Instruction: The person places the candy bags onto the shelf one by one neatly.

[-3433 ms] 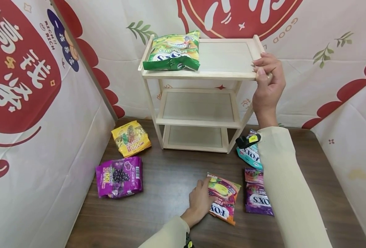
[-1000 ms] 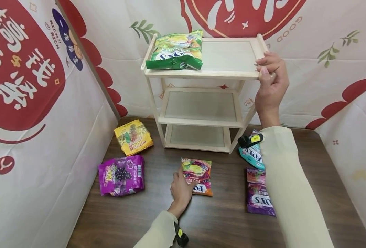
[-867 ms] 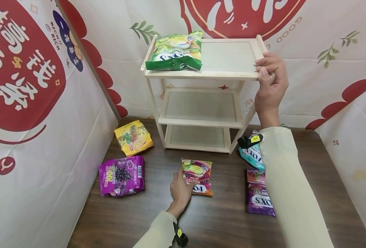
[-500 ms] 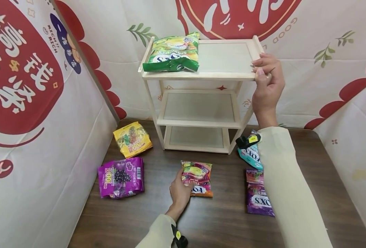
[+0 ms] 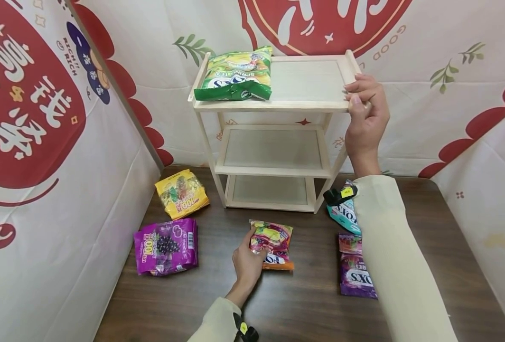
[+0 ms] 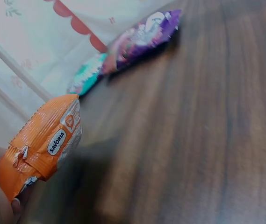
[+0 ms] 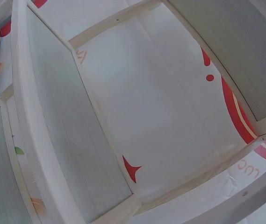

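My left hand (image 5: 248,263) grips a red and orange FOX'S Fruits candy bag (image 5: 275,237) by its left side, thumb across the front, over the table before the rack. In the left wrist view the bag's orange end (image 6: 44,140) stands tilted, with a dark shadow on the wood beside it. My right hand (image 5: 369,121) holds the right end of the top tier of a pale wooden three-tier rack (image 5: 274,171), fingers over the side rail and thumb at the front. A green FOX'S Spring Tea bag (image 5: 237,73) lies on that tier's left half.
Left on the table (image 5: 184,304) lie a yellow candy bag (image 5: 182,194) and a purple grape candy bag (image 5: 167,247). At right, a teal FOX'S bag (image 5: 345,213) and a purple FOX'S Berries bag (image 5: 355,275) are partly behind the right sleeve. Printed cloth walls stand around.
Since the earliest frame, my left hand has brought the Fruits bag leftward to before the rack and straightened it. Lately its near orange edge tips slightly. My right hand keeps its hold on the rack.
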Motion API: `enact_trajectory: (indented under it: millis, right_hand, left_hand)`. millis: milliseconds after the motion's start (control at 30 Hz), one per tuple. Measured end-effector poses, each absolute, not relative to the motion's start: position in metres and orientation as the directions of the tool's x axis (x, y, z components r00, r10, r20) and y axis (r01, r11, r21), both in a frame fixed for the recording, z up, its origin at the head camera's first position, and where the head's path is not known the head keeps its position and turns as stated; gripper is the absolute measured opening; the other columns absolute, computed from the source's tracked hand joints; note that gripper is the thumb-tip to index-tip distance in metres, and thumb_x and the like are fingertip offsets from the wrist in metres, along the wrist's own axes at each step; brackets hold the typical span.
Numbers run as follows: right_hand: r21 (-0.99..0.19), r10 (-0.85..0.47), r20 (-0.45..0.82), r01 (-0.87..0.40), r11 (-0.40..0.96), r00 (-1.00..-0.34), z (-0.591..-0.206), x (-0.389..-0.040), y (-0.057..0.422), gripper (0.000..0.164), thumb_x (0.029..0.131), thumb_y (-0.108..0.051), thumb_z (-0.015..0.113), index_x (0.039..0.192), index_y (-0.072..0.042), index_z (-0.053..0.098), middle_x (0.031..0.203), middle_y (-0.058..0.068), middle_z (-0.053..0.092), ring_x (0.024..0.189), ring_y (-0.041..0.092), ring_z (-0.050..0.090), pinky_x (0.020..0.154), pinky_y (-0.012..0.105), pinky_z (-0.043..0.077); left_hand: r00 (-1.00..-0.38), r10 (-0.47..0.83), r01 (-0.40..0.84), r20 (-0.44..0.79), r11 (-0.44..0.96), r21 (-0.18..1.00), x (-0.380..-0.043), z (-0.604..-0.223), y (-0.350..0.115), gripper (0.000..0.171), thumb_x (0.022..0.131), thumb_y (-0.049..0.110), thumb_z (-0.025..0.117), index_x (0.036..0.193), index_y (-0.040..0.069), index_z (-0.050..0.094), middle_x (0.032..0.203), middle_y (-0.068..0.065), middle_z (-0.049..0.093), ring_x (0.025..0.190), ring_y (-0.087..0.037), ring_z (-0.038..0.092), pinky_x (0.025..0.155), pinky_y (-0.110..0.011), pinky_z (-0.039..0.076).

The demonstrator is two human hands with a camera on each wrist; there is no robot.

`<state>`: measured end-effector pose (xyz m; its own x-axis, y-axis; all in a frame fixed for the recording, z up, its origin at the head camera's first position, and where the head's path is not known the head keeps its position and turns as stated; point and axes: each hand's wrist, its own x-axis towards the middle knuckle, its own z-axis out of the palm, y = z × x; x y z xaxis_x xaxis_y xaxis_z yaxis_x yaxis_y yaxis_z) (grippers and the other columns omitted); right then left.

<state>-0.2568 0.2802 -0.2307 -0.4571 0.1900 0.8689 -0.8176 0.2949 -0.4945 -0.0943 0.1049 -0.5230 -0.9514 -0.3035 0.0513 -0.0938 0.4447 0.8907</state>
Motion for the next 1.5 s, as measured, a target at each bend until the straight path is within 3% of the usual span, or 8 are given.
enact_trajectory:
  millis: [133,200,300,433,800,967,1167,1500]
  right_hand:
    - [-0.496,0.193,0.868,-0.819,0.288,-0.458,-0.23,-0.257,0.28,0.034,0.081,-0.015,0.045,0.082,0.019,0.047,0.094,0.01,0.064,0.116,0.03,0.05,0.107,0.035,0.031]
    - [-0.497,0.191,0.867,-0.819,0.287,-0.459,-0.23,-0.256,0.279,0.034,0.081,-0.014,0.045,0.082,0.019,0.047,0.095,0.009,0.064,0.116,0.029,0.05,0.107,0.035,0.031]
    - [-0.501,0.186,0.865,-0.815,0.292,-0.465,-0.23,-0.256,0.279,0.033,0.081,-0.014,0.045,0.083,0.019,0.048,0.096,0.012,0.063,0.116,0.029,0.049,0.107,0.035,0.031]
    - [-0.505,0.186,0.863,-0.809,0.301,-0.47,-0.23,-0.255,0.28,0.033,0.082,-0.014,0.045,0.084,0.019,0.048,0.096,0.01,0.063,0.117,0.028,0.049,0.107,0.034,0.03]
    - [-0.5,0.201,0.865,-0.819,0.282,-0.459,-0.231,-0.256,0.279,0.031,0.081,-0.012,0.045,0.081,0.019,0.047,0.093,0.003,0.064,0.115,0.029,0.05,0.107,0.035,0.03]
    - [-0.494,0.202,0.868,-0.822,0.281,-0.453,-0.231,-0.257,0.279,0.034,0.08,-0.013,0.046,0.081,0.02,0.046,0.092,0.006,0.064,0.115,0.03,0.051,0.107,0.036,0.031]
    - [-0.496,0.212,0.867,-0.823,0.275,-0.452,-0.231,-0.257,0.278,0.034,0.08,-0.014,0.046,0.081,0.02,0.046,0.092,0.015,0.064,0.114,0.03,0.051,0.107,0.036,0.031]
    - [-0.496,0.205,0.868,-0.818,0.291,-0.453,-0.231,-0.257,0.278,0.036,0.08,-0.016,0.046,0.082,0.02,0.047,0.094,0.008,0.064,0.115,0.029,0.05,0.107,0.035,0.031]
  left_hand:
    - [-0.961,-0.274,-0.066,0.043,0.376,0.924,-0.095,-0.504,0.102,0.065,0.074,0.01,0.08,0.134,0.019,0.057,0.064,-0.003,0.067,0.032,-0.005,0.029,0.037,-0.027,0.033]
    - [-0.962,-0.27,-0.052,0.041,0.33,0.942,-0.095,-0.493,0.101,0.065,0.075,0.01,0.08,0.134,0.02,0.056,0.078,-0.005,0.071,0.036,-0.005,0.037,0.039,-0.026,0.039]
    - [-0.961,-0.271,-0.028,0.047,0.266,0.964,-0.095,-0.477,0.098,0.065,0.076,0.011,0.08,0.135,0.022,0.055,0.103,-0.006,0.07,0.064,-0.008,0.061,0.056,-0.031,0.053]
    - [-0.956,-0.274,0.05,0.107,0.209,0.977,-0.095,-0.455,0.094,0.064,0.076,0.01,0.081,0.134,0.022,0.056,0.122,-0.005,0.063,0.103,-0.017,0.061,0.085,-0.038,0.052]
    - [-0.907,-0.24,0.327,0.345,0.113,0.938,-0.094,-0.403,0.083,0.06,0.078,0.011,0.08,0.133,0.014,0.056,0.117,-0.012,0.065,0.095,-0.02,0.066,0.076,-0.03,0.055]
    - [-0.9,-0.232,0.364,0.369,0.069,0.929,-0.09,-0.368,0.079,0.06,0.078,0.002,0.077,0.133,0.005,0.054,0.118,-0.018,0.064,0.096,-0.024,0.066,0.075,-0.031,0.055]
    - [-0.862,-0.218,0.458,0.457,0.052,0.888,-0.098,-0.355,0.077,0.059,0.081,0.009,0.076,0.136,0.013,0.053,0.115,-0.014,0.065,0.091,-0.02,0.067,0.069,-0.03,0.057]
    - [-0.803,-0.232,0.553,0.549,0.055,0.832,-0.112,-0.311,0.076,0.06,0.082,0.014,0.076,0.137,0.017,0.052,0.126,-0.004,0.06,0.101,-0.017,0.064,0.076,-0.032,0.056]
